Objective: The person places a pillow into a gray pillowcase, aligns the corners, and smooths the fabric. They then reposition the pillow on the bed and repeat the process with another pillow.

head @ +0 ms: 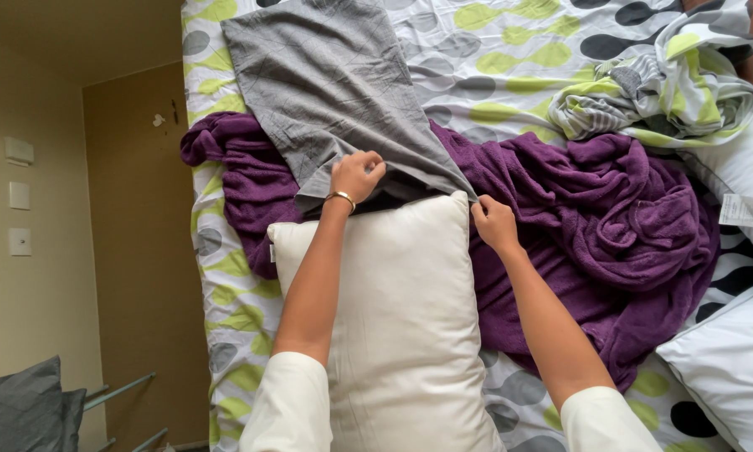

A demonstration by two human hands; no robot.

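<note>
Left hand fisted on the open hem of the grey crinkled cotton pillowcase, gold bangle at the wrist. Right hand pinches the other corner of the same hem, fingers narrow. Both grips sit right at the top edge of the cream rectangular pillow, which lies lengthwise on the bed between the forearms.

Risks, as I judge them:
- Case mouth looks narrower than the pillow top; a corner could catch and bunch the fabric.
- Right-hand pinch holds little cloth, so the hem could slip out under tension.
- Purple fleece blanket lies rumpled under and beside the case; a fold could get dragged into the opening.

Containers: pillowcase looks flat, nothing visibly inside; the pillow edge is at the mouth, can't tell if it's in. Crumpled spotted green-and-grey cover sits top right, contents not visible. White pillows at the right edge, bare.
</note>
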